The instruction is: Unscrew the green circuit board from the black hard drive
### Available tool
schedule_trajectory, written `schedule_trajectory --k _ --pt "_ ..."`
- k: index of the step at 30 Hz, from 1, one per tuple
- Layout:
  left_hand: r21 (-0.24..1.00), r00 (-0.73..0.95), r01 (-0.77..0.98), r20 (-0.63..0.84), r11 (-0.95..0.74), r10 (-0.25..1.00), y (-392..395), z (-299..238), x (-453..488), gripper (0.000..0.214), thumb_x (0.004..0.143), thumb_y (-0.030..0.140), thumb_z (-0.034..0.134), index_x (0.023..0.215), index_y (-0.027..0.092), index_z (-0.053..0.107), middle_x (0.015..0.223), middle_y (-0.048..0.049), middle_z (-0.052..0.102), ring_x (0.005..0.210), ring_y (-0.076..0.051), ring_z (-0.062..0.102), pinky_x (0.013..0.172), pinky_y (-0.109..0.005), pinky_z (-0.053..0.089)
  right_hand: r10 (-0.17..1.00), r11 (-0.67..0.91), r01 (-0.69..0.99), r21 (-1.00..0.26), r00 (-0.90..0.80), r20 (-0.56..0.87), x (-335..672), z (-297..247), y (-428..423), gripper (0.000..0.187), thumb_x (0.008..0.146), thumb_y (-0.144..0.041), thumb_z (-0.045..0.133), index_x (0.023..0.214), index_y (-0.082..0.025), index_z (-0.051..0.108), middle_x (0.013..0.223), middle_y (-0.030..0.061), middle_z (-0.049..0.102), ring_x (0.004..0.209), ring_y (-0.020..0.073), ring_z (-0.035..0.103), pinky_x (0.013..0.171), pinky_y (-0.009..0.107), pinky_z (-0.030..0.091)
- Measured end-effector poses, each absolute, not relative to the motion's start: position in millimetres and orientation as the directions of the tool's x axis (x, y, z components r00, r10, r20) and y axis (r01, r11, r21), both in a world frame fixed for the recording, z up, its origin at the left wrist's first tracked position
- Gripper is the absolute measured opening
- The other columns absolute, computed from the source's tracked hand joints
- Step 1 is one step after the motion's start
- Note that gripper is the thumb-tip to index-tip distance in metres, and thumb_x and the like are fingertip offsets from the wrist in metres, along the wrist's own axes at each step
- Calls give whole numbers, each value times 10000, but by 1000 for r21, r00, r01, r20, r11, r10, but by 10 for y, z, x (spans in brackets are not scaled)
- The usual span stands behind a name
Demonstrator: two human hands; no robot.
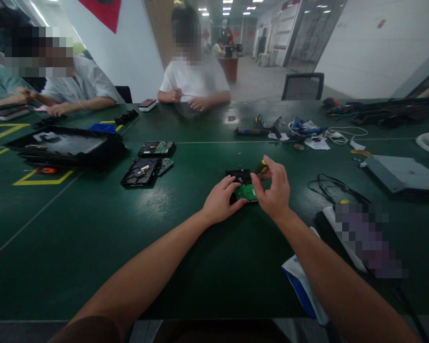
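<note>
In front of me a hard drive (pixel 246 192) lies flat on the green table, its green circuit board and black casing facing up. My left hand (pixel 219 200) grips it from the left side, with the fingers at the far part and the thumb at the near edge. A screwdriver with a yellow and black handle (pixel 260 167) is pinched in my right hand (pixel 274 188), over the drive's right side. The screwdriver's tip is hidden or too small to make out, so I cannot tell whether it touches the drive.
Left of the drive lie an opened hard drive (pixel 141 172), another drive (pixel 157 148) and a loose circuit board (pixel 165 166). Farther left is a black tray (pixel 107 147). Cables (pixel 303 126), a metal box (pixel 403 174) and a cloth (pixel 300 286) lie right. Several people sit around the table.
</note>
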State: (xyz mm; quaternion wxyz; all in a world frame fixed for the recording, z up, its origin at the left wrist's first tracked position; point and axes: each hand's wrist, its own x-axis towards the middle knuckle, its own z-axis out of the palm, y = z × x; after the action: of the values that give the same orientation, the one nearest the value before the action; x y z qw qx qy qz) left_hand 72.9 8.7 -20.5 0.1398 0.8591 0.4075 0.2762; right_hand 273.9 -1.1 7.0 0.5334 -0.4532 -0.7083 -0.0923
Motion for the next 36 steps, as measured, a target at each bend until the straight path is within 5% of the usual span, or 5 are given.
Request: schedule_trajectory --k 12,18,24,31,36 --pt "469 515 622 359 -628 778 98 -222 733 577 908 515 675 1385 206 572 1557 -139 492 1491 -321 407 1221 -537 384 564 560 728 -395 14 826 2745 68 -10 591 940 -314 644 1490 -294 430 1255 107 589 882 210 656 694 394 650" --pt "469 511 622 363 -627 779 95 -215 732 571 913 517 667 1378 198 577 1547 -144 502 1493 -323 403 1223 -541 378 545 575 740 -350 -28 838 2743 58 -1 605 981 -269 548 1557 -278 363 1310 122 614 981 237 670 820 446 646" --pt "472 515 622 354 -624 781 89 -201 725 570 914 514 665 1381 199 576 1556 -141 494 1500 -326 392 1225 -539 377 552 539 748 -387 34 833 2744 35 9 636 951 -351 637 1535 -291 392 1329 119 623 924 234 688 704 400 654" --pt "473 511 622 358 -624 781 92 -203 731 571 911 520 668 1380 209 573 1556 -137 495 1498 -327 395 1223 -551 378 573 571 728 -379 -24 819 2744 52 -2 633 997 -305 534 1590 -295 315 1391 127 598 1074 263 688 858 463 646" --pt "469 515 626 351 -623 782 93 -201 726 583 914 531 660 1384 198 575 1555 -139 495 1496 -325 399 1227 -534 377 564 530 750 -396 36 825 2748 35 14 641 967 -330 604 1558 -287 361 1378 126 616 941 241 710 780 435 655"
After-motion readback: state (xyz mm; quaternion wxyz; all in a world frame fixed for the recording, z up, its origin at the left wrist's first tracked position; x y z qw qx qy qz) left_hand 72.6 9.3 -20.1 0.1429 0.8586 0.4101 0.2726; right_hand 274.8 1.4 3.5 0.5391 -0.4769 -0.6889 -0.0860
